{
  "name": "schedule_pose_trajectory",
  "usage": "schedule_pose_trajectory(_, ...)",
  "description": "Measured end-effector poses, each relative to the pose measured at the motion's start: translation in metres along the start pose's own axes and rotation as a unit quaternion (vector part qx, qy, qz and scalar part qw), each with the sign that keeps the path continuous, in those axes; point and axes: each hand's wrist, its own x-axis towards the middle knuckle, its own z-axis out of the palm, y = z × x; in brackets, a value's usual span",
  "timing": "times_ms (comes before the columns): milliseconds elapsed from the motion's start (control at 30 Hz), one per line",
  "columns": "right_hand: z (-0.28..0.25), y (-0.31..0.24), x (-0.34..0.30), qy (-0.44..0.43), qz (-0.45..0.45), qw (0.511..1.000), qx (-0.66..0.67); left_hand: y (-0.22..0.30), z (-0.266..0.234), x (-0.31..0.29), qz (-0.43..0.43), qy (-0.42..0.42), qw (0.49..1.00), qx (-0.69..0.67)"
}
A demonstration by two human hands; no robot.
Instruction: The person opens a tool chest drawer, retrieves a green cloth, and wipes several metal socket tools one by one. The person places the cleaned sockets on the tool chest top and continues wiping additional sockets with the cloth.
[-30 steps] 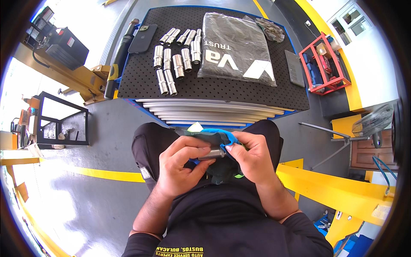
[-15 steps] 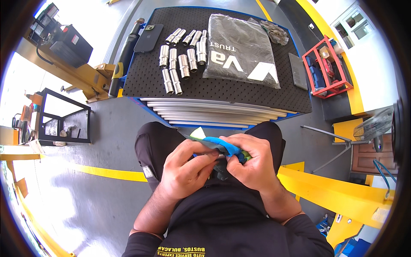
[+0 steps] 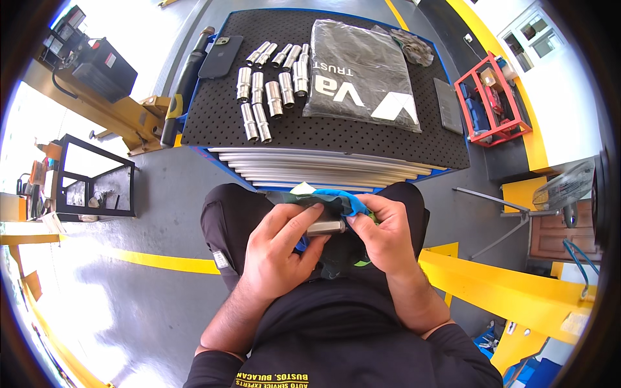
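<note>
Above my lap, a shiny metal deep socket (image 3: 325,227) lies level between the fingers and thumb of my left hand (image 3: 275,249). A dark, blue and yellow-green cloth (image 3: 354,205) wraps loosely behind and over the socket. My right hand (image 3: 385,239) pinches the cloth by the socket's right end. Part of the cloth hangs below the hands. On the black perforated top (image 3: 213,126) of the tool cabinet ahead, several similar deep sockets (image 3: 274,98) lie in loose rows.
Beside the sockets lie a plastic-wrapped black package (image 3: 362,77), a phone (image 3: 220,58) and a dark flat device (image 3: 447,105). A crumpled dark cloth (image 3: 413,46) sits at the far corner. A red rack (image 3: 495,103) stands right; a yellow beam (image 3: 511,288) crosses nearby.
The socket between my hands shows more now, as the cloth has opened away from it. My right hand has shifted slightly; the sockets on the cabinet stay put.
</note>
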Motion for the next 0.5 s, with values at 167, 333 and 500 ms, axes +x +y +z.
schedule_pose_trajectory(167, 0.005, 0.003, 0.000, 0.026, -0.070, 0.994, -0.077, -0.005, 0.003, -0.004, -0.074, -0.025, 0.991, -0.110)
schedule_pose_trajectory(333, -0.002, -0.003, -0.004, 0.007, 0.019, 1.000, 0.020, -0.011, 0.005, -0.006, -0.045, -0.009, 0.990, -0.132)
schedule_pose_trajectory(500, 0.000, -0.015, -0.005, -0.038, -0.043, 0.996, -0.068, -0.008, 0.004, -0.004, -0.022, 0.015, 0.993, -0.117)
